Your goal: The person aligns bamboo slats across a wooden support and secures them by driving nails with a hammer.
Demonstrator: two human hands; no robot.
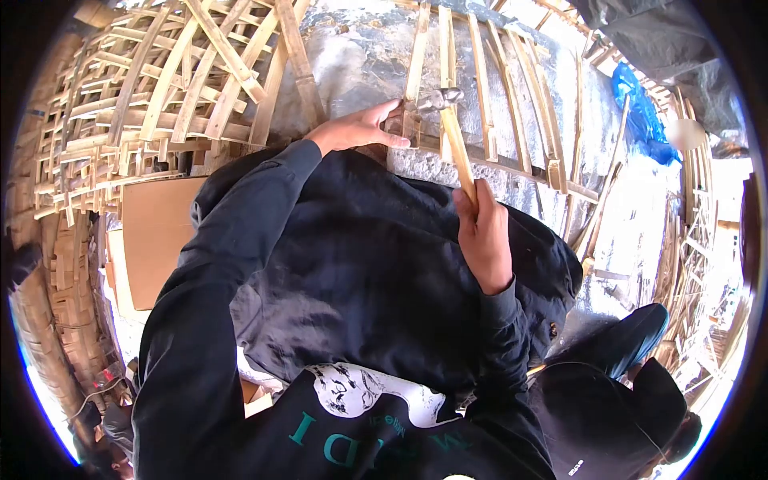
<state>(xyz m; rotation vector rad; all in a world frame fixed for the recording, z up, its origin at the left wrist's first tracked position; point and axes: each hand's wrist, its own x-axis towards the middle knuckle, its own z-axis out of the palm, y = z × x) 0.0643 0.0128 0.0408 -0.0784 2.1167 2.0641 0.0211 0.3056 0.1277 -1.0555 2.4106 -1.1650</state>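
My right hand (485,236) is wrapped round the wooden handle of a hammer (458,144). The metal hammer head (440,99) hangs over the end of a bamboo slat (411,124). Just left of that slat is my left hand (360,130), its thumb and fingers spread apart and the tips close to the slat's side. Whether those tips touch the slat I cannot tell. The slat belongs to a frame of long bamboo strips (484,88) joined to a crosspiece (512,166). Below it shows a rough pale block (428,166).
Woven bamboo lattice (160,88) stands at the upper left, above a cardboard box (160,240). Dark cloth (360,240) covers my lap. Another person in dark clothes (604,416) sits close at the lower right. Blue plastic (640,116) and bamboo pieces lie at the right.
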